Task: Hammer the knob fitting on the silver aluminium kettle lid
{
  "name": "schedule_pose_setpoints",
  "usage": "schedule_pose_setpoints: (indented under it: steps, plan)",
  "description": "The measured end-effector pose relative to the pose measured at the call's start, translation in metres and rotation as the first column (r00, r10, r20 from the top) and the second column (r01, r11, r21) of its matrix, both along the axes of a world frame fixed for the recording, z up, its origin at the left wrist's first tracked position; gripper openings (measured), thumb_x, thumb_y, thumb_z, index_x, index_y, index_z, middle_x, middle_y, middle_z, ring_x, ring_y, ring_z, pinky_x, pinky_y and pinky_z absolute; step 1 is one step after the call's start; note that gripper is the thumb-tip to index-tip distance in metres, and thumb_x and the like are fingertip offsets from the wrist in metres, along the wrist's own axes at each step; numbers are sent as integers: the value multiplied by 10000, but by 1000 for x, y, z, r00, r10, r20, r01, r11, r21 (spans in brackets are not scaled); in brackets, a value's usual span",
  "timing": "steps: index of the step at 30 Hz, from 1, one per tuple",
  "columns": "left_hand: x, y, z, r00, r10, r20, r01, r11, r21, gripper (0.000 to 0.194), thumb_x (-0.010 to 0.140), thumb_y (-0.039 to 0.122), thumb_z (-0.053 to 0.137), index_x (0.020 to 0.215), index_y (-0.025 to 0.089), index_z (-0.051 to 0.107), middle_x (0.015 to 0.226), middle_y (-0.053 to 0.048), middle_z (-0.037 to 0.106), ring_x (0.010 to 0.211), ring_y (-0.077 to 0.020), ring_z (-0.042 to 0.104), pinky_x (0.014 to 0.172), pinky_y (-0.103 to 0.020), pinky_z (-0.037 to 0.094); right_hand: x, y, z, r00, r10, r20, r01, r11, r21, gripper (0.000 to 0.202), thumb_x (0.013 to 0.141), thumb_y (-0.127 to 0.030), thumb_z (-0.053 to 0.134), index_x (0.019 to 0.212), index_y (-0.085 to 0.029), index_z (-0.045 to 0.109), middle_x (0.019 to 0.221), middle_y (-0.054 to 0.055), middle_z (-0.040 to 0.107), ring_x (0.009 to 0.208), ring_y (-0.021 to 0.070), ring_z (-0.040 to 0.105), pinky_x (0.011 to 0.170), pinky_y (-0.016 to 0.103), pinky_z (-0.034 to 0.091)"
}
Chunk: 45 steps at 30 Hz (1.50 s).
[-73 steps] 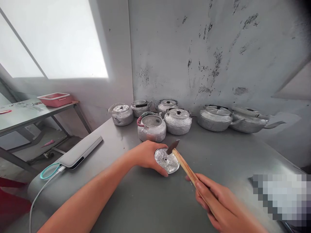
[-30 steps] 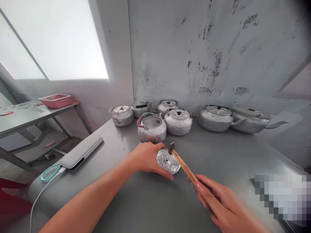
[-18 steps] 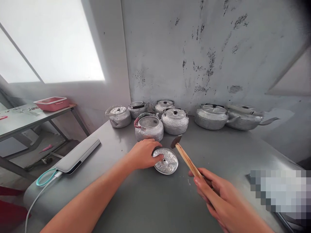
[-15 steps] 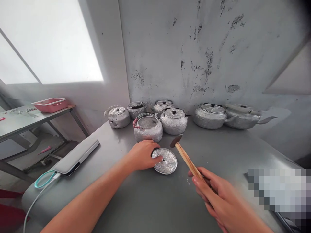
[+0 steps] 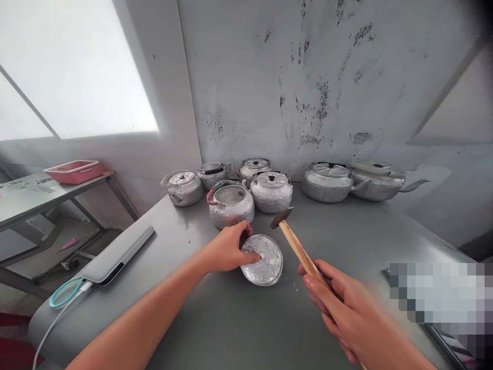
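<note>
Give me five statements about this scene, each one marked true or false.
1. The left hand holds a round silver metal lid. True.
2. No tool is held. False: the right hand grips a dark-headed, wooden-handled hammer.
3. The hammer's head rests on the lid. False: it is apart from the lid.
4. The round silver metal kettle with the partly red, wrapped handle is open on top. True.
5. A rectangular pink box with a white rim sits on another table. True.

My lid [image 5: 267, 270] is shiny, crinkled metal, my hammer handle [image 5: 297, 245] smooth, grained wood, the hammer head [image 5: 280, 219] dull metal, the tabletop [image 5: 231, 329] faintly glossy.
</note>
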State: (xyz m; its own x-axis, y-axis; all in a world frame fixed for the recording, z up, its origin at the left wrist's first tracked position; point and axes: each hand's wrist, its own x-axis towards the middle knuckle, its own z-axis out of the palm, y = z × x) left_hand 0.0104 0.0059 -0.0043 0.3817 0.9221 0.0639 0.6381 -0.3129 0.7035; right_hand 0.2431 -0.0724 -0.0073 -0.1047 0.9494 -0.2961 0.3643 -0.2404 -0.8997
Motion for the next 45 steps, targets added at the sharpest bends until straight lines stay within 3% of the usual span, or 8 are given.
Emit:
schedule_pose_setpoints:
  steps: [8, 13, 17, 22, 27, 32, 38, 45]
  plan:
    - [2, 0, 0, 987, -22, 158, 43, 991, -130, 311, 690, 279, 733, 871, 191, 496, 738, 46, 523, 675, -118, 472, 563, -234, 346, 0, 1, -1, 998, -38, -44, 39, 999, 8, 403, 864, -589, 459, 1098, -262, 486, 616, -113, 257, 412, 84, 213, 254, 163, 280]
    - [3, -1, 0, 952, -42, 303, 113, 968, -223, 458, 701, 202, 726, 1135, 188, 581, 918, -17, 684, 788, -162, 598, 665, -262, 448, 1, 3, -4, 1000, -23, -13, 24, 999, 27, 397, 858, -595, 471, 1074, -263, 497, 577, -117, 259, 402, 89, 221, 251, 173, 301]
    - [4, -2, 2, 908, -88, 410, 209, 942, -261, 246, 744, 211, 710, 976, 138, 675, 939, -52, 702, 856, -191, 626, 757, -294, 476, 4, 3, -2, 996, 11, 92, -13, 999, 31, 373, 879, -578, 477, 1083, -267, 493, 533, -135, 204, 374, 89, 219, 277, 194, 317]
    - [7, -6, 3, 856, -49, 515, 242, 917, -316, 259, 739, 204, 740, 976, 139, 657, 907, -35, 676, 828, -167, 612, 755, -282, 473, 6, 4, 4, 977, 69, 203, -84, 994, 69, 366, 886, -561, 532, 1067, -243, 510, 759, -46, 513, 408, 72, 391, 295, 193, 348]
    - [12, -10, 3, 834, -33, 551, 264, 901, -345, 308, 751, 225, 745, 1032, 160, 637, 925, -31, 665, 844, -166, 613, 779, -282, 478, 7, 6, 7, 974, 100, 201, -112, 992, 50, 335, 890, -532, 542, 1063, -246, 531, 844, -5, 633, 338, 52, 398, 287, 202, 375]
    - [13, -11, 1, 853, -47, 519, 268, 893, -360, 336, 771, 257, 743, 1073, 164, 630, 992, -56, 672, 911, -200, 621, 808, -305, 493, 3, 5, 6, 986, 41, 160, -52, 997, 66, 340, 874, -551, 535, 1030, -249, 520, 695, -62, 539, 322, 46, 339, 284, 190, 360]
    - [13, -12, 3, 812, -145, 565, 408, 834, -372, 358, 829, 269, 706, 1164, 155, 650, 1047, -80, 683, 983, -221, 610, 887, -336, 474, 0, 3, 2, 987, -56, 153, 44, 996, 78, 346, 829, -532, 549, 1035, -256, 521, 708, -57, 563, 323, 51, 318, 275, 204, 337]
    - [13, -11, 2, 801, -108, 589, 420, 802, -424, 336, 880, 287, 658, 1193, 163, 660, 1017, -71, 675, 939, -196, 601, 870, -320, 459, 3, 7, 0, 986, -17, 165, 11, 999, 43, 381, 812, -551, 547, 1047, -254, 507, 505, -128, 340, 305, 80, 331, 288, 204, 346]
